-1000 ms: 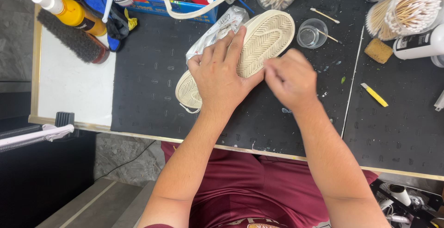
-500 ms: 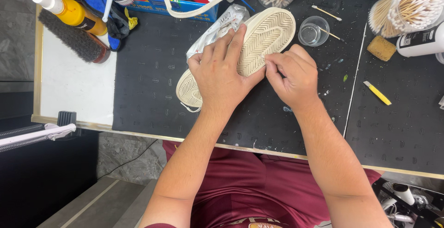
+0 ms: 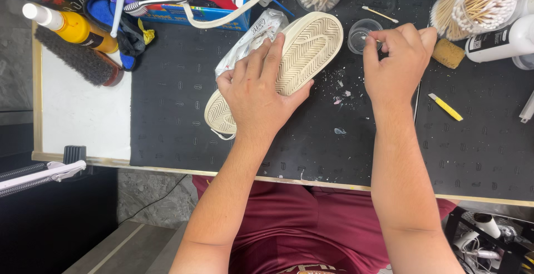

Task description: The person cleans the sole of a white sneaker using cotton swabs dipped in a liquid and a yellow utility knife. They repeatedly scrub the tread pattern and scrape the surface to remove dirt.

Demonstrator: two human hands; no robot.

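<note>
- The shoe (image 3: 289, 68) lies sole-up on the black mat (image 3: 167, 118), its long axis running from about 7 o'clock at the heel to 1 o'clock at the toe.
- The left hand (image 3: 261, 93) rests flat across the middle of the cream ribbed sole, fingers spread and stretched toward 12 o'clock, thumb hooked over the sole's edge at 3 o'clock; it presses the shoe down rather than closing round it.
- The heel shows at 7 o'clock of that hand, the toe at 1 o'clock.
- The right hand (image 3: 397, 63) is off the shoe, at 3 o'clock of the toe, fingers curled and pinched together over the small clear cup (image 3: 361, 32); something thin seems held between the fingertips, too small to name.
- The cup stands just beside the toe, at 3 o'clock of it.
- White crumbs (image 3: 342, 93) lie on the mat between the two hands.
- A yellow tool (image 3: 445, 107) lies at 4 o'clock of the right hand, apart from it.
- A tub of cotton swabs (image 3: 484, 1) stands at 1 o'clock of the right hand.
- A dark brush (image 3: 78, 63) and a yellow bottle (image 3: 72, 26) lie at 9 o'clock, well apart from the shoe.
</note>
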